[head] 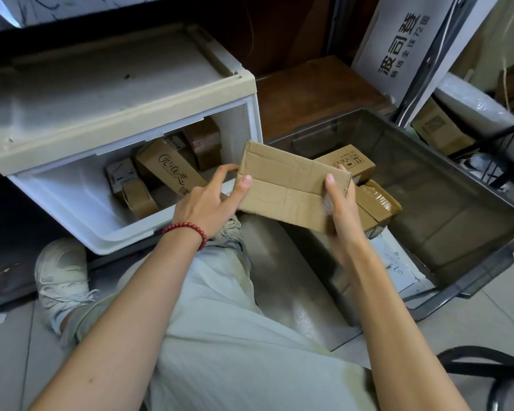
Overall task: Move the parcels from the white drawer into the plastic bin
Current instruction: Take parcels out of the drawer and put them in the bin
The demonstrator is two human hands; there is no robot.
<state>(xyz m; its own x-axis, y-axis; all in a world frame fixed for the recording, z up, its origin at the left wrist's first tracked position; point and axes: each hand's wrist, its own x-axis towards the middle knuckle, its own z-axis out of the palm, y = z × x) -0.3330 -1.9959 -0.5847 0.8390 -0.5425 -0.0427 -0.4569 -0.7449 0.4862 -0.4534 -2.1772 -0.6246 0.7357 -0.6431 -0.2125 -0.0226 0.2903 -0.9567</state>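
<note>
Plastic bin [428,161]: smoky, see-through, on the floor at the person's right, top open.
White drawer [72,203]: pulled out of its cream-topped cabinet [101,93], just left of the bin.
White carton [398,46]: printed, leaning upright behind the bin.
Held parcel [288,185]: flat brown cardboard box, creased, off the floor between drawer and bin; its right end is over the bin's left side, above the person's knee.
Drawer contents: several brown parcels heaped at the back right, among them a long box with brush lettering [169,170] and a small taped box [138,198].
Bin contents: a box with handling symbols [350,163] and a taped box [379,203], both at the left side, partly hidden by the held parcel.
Left hand [205,203]: grip closed on the parcel's left end, thumb on top.
Right hand [341,215]: grip closed on the right end, thumb on top, fingers under.
Bead bracelet [187,229]: red, on the left wrist.
</note>
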